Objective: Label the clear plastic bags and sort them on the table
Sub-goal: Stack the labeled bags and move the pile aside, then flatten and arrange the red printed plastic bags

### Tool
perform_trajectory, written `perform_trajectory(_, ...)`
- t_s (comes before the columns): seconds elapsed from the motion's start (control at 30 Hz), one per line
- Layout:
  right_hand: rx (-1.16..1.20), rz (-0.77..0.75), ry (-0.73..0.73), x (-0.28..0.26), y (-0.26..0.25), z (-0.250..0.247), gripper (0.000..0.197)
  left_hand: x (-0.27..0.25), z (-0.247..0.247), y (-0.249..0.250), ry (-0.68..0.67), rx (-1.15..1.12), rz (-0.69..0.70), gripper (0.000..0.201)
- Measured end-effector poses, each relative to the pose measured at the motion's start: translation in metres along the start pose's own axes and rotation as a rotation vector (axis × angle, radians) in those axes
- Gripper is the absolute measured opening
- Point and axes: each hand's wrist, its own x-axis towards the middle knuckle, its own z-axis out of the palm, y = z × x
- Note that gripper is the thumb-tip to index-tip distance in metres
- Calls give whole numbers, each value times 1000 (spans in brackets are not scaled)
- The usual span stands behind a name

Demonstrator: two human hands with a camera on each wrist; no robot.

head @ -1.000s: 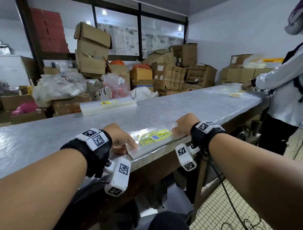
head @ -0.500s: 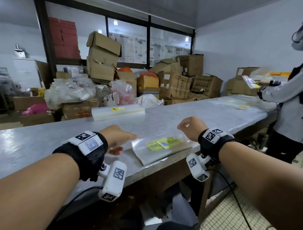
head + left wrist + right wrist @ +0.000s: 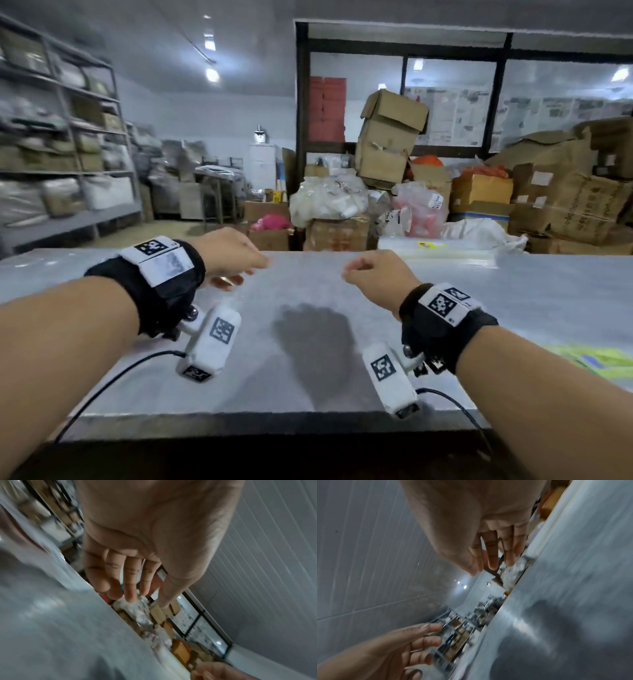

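Observation:
Both my hands hover over the grey metal table (image 3: 308,346) and hold nothing. My left hand (image 3: 245,272) has loosely bent fingers (image 3: 130,588), palm down. My right hand (image 3: 356,270) hangs beside it with relaxed fingers (image 3: 492,559). The clear plastic bag with yellow labels (image 3: 596,359) lies blurred at the table's right edge, behind my right forearm and apart from both hands. A stack of clear bags (image 3: 442,248) with one yellow label sits along the table's far edge, to the right.
Behind the table stand piled cardboard boxes (image 3: 390,137) and full plastic sacks (image 3: 329,198). Metal shelving (image 3: 61,137) with packed goods fills the left wall. The table's front edge (image 3: 274,425) runs just under my wrists.
My view has swung left. Both hands left the labelled bag, rose and moved left over bare table. The bag now lies at the right edge, and the other person is out of view.

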Motion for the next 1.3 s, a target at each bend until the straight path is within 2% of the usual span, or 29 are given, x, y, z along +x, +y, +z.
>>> perform_trajectory(0.13, 42, 3, -200, 9, -44, 80, 14, -25, -72, -70, 133, 185, -137, 30)
perform_trajectory(0.2, 63, 7, -279, 8, -66, 117, 20, -41, -106, -100, 172, 330, -236, 53)
perform_trajectory(0.27, 42, 10, -365, 6, -86, 149, 21, -49, -135, -133, 151, 486, -343, 84)
perform_trajectory(0.33, 23, 34, -440, 3, -102, 175, 13, -58, -156, -161, 171, 534, -460, 92)
perform_trajectory(0.4, 56, 95, -482, 2, -116, 197, 13, -66, -166, -180, 165, 500, -540, 81)
perform_trajectory(0.5, 44, 141, -519, 6, -129, 219, 23, -65, -166, -192, 111, 372, -567, 64)
perform_trajectory(0.6, 119, 200, -501, 9, -135, 227, 26, -51, -161, -199, 63, 340, -589, 62)
perform_trajectory(0.8, 334, 319, -514, 9, -141, 240, 23, -28, -139, -188, 85, 430, -496, 61)
perform_trajectory(0.93, 384, 340, -504, 7, -142, 241, 11, -18, -137, -192, 119, 304, -482, 35)
perform_trajectory(1.1, 371, 351, -524, 8, -137, 235, 12, -18, -141, -198, 132, 125, -645, 34)
perform_trajectory(1.23, 397, 377, -542, 6, -132, 227, 12, -20, -136, -200, 136, 127, -650, 37)
perform_trajectory(1.3, 387, 368, -537, 4, -130, 222, 12, -22, -131, -196, 150, 111, -636, 32)
